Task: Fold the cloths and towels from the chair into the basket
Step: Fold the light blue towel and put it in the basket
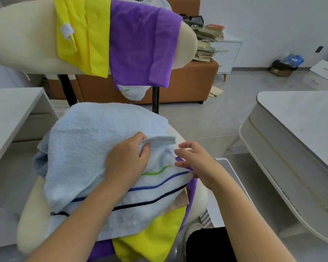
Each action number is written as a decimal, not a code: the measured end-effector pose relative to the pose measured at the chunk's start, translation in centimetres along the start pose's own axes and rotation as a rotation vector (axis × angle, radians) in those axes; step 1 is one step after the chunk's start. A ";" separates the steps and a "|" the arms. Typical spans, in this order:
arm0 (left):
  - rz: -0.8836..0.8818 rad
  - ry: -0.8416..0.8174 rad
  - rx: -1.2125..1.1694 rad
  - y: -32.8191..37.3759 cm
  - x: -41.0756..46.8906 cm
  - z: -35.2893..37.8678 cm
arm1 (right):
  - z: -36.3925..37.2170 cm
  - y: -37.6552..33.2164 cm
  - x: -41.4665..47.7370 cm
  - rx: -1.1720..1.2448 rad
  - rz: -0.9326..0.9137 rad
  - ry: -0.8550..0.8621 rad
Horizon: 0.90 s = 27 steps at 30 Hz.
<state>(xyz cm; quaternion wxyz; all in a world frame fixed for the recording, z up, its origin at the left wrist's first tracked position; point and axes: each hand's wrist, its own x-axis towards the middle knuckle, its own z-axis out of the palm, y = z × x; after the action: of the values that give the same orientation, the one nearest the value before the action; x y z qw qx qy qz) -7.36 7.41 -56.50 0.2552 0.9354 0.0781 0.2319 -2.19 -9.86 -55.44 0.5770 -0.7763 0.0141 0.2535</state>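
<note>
A pale blue terry towel (87,140) with green, blue and black stripes lies rumpled over the cream padded chair (32,224) seat at centre frame. The left hand (128,159) pinches its folded-up corner. Just right of it, the right hand (197,161) holds nothing, its loosely spread fingertips at the towel's edge.

We see a cream chair (23,35): a striped blue towel (83,140) covers a yellow cloth (155,231) and a purple cloth (190,195) on its seat; a yellow drape (91,35) and a purple drape (140,44) hang over its backrest.
</note>
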 end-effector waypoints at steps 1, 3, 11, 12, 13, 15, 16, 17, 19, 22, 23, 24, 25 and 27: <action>0.003 -0.001 0.000 0.0 0.0 0.0 | -0.2 0.0 -0.2 -0.021 0.007 -0.013; 0.007 -0.001 -0.004 0.0 0.0 0.0 | -0.6 0.0 -0.7 -0.051 0.019 -0.032; -0.036 0.063 -0.070 0.0 -0.1 -0.3 | -2.5 -0.4 -2.6 0.260 -0.097 -0.329; -0.051 0.067 -0.082 -0.1 -0.1 -0.3 | -2.5 -0.4 -2.6 0.316 -0.124 -0.380; -0.062 0.066 -0.095 -0.1 0.0 -0.3 | -2.4 -0.4 -2.6 0.366 -0.156 -0.422; -0.071 0.056 -0.125 -0.1 0.0 -0.4 | -2.0 -0.2 -2.4 0.481 -0.241 -0.478; -0.078 0.051 -0.139 -0.2 0.0 -0.5 | -1.6 -0.1 -2.2 0.540 -0.301 -0.490; -0.091 0.047 -0.156 -0.2 0.0 -0.5 | -1.3 0.0 -2.1 0.585 -0.367 -0.490; -0.143 0.050 -0.204 -0.3 0.2 -0.7 | -0.7 0.3 -1.5 0.581 -0.484 -0.442; -0.222 0.080 -0.278 -0.4 0.5 -1.1 | -0.1 0.6 -0.9 0.315 -0.611 -0.322; -0.236 0.078 -0.296 -0.5 0.6 -1.3 | 0.2 0.8 -0.8 0.205 -0.643 -0.309; -0.245 0.070 -0.308 -0.5 0.7 -1.4 | 0.4 1.0 -0.7 0.113 -0.660 -0.308; -0.247 0.061 -0.313 -0.5 0.7 -1.4 | 0.6 1.1 -0.7 0.028 -0.669 -0.306; -0.241 0.047 -0.318 -0.6 0.8 -1.4 | 0.6 1.1 -0.8 -0.149 -0.700 -0.247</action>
<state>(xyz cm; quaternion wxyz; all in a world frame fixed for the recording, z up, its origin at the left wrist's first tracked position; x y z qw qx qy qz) -7.34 8.80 -55.42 0.4239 0.8614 0.1578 0.2309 -3.43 -9.92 -56.26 0.5681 -0.7375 -0.3401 0.1330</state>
